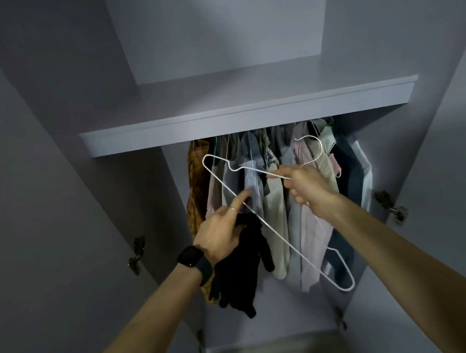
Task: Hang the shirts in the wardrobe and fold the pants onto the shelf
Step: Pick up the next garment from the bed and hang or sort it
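A white wire hanger [279, 240] is held out in front of the open wardrobe, tilted with its hook up. My right hand [308, 188] grips it near the neck, just below the hook. My left hand [224, 230] grips a black garment [242, 273] that hangs down from it, and its index finger points up and touches the hanger's long bottom wire. Behind the hanger, several shirts [279, 201] hang in a tight row under the shelf [250, 116].
Both wardrobe doors stand open, the left door [53, 212] and right door [442, 165] flanking my arms, with metal hinges on their inner edges. Above the shelf is a bare compartment. A patterned orange garment [197, 183] hangs at the row's left end.
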`<act>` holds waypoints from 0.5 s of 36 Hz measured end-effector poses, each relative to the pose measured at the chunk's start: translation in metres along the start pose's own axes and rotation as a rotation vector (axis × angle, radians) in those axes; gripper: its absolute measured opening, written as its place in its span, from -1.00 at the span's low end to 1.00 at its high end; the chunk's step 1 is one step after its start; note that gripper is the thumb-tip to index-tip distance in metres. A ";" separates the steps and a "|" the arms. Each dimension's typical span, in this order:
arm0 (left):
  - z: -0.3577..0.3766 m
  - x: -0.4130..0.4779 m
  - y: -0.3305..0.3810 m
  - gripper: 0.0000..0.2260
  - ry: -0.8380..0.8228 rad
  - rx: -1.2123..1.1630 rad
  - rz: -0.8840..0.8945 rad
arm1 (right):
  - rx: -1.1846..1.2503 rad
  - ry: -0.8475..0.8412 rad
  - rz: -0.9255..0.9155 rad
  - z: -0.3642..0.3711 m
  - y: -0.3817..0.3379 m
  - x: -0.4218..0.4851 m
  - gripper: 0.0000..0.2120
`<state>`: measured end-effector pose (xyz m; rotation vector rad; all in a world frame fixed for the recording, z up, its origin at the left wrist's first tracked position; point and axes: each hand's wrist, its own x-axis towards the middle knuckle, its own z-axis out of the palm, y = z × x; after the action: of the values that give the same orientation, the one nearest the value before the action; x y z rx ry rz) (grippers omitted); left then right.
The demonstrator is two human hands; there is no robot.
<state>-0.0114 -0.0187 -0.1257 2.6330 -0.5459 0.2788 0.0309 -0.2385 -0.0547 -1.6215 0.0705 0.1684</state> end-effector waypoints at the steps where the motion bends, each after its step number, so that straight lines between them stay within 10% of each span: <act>1: -0.001 -0.002 -0.002 -0.33 0.038 -0.157 -0.097 | -0.076 0.054 -0.052 -0.003 0.007 -0.002 -0.71; 6: -0.008 -0.003 -0.012 -0.74 0.199 -0.363 -0.291 | -0.222 0.160 -0.209 0.007 0.053 -0.023 -0.61; 13: -0.007 -0.005 0.003 -0.81 0.160 -0.396 -0.250 | -0.290 -0.083 -0.082 0.054 0.081 -0.026 -0.35; 18: -0.018 -0.017 -0.008 -0.82 0.191 -0.431 -0.278 | -0.142 -0.019 -0.098 0.044 0.090 -0.011 -0.85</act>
<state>-0.0251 0.0019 -0.1175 2.1980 -0.1488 0.2842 0.0042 -0.2001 -0.1442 -1.7606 -0.0367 0.1157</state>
